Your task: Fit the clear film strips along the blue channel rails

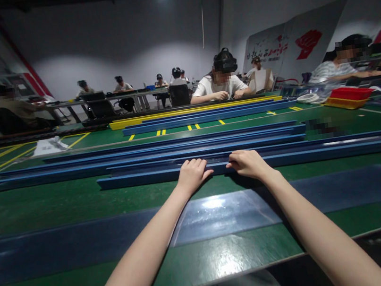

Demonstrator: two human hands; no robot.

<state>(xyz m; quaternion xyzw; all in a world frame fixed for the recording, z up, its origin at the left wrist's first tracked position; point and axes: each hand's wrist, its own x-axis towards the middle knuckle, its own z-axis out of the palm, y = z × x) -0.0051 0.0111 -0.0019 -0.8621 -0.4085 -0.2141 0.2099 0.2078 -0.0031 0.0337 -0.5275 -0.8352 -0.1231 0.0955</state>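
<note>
A long blue channel strip lies crosswise on the green table in front of me and runs on to the right edge of the view. My left hand grips its near wall, fingers curled over the top and thumb along the front face. Just to the right, my right hand holds the same wall with bent fingers, its thumb partly hidden. A small gap separates the two hands. Nearer to me, under my forearms, a long clear plastic strip lies flat.
More blue channels lie just behind. Farther off are a yellow strip, a white crumpled bag, a red bin and a white coil. A co-worker sits opposite. The green table ends close to me.
</note>
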